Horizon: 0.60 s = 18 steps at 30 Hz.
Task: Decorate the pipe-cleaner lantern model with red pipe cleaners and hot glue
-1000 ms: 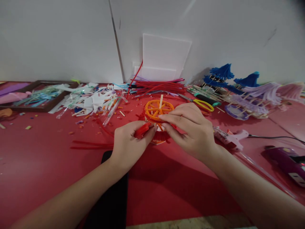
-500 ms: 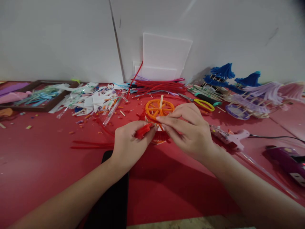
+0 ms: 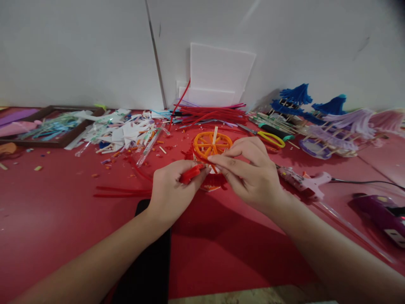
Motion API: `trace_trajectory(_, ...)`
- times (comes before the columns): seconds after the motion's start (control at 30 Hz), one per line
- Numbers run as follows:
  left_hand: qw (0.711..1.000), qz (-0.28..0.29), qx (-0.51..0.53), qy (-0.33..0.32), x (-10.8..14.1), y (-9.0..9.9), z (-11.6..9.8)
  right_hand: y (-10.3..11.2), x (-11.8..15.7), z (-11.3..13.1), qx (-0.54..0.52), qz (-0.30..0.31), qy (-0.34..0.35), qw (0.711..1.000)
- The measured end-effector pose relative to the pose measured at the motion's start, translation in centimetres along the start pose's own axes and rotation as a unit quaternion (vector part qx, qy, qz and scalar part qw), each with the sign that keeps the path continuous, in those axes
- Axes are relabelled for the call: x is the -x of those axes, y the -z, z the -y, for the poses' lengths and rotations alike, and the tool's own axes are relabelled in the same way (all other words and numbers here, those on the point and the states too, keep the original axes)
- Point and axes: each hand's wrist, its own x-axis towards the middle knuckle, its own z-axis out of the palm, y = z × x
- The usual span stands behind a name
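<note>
An orange wheel-shaped frame [image 3: 214, 149] sat low over the middle of the red table [image 3: 240, 266], a pale stick [image 3: 215, 134] standing up at its hub; its near right rim was covered by fingers, and the white and orange parts beneath it were too shadowed to sort out. The left hand [image 3: 171, 185] gripped a folded red piece [image 3: 191, 173] between thumb and fingers, its ends hidden in the grasp. The right hand [image 3: 257, 171] had its fingertips at the wheel's near rim; whether they pinched it or only touched it could not be told. Left of the left hand lay red strips [image 3: 122, 192], while a black flat object [image 3: 145, 257] ran under that forearm and off the bottom edge. To the right was a pink glue gun [image 3: 311, 185], and beyond it a purple device [image 3: 376, 213] cut by the right edge. Farther back, yellow-handled scissors [image 3: 272, 139] rested near a red bundle of stems [image 3: 211, 115].
</note>
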Motion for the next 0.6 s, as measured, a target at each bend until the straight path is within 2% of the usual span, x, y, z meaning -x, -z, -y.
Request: trace_trajectory(0.6,1.000,-0.008,0.014,-0.017,-0.02,-0.16,0.35,-0.51,0.18,0.83,-0.005,-0.007,-0.063,0.998)
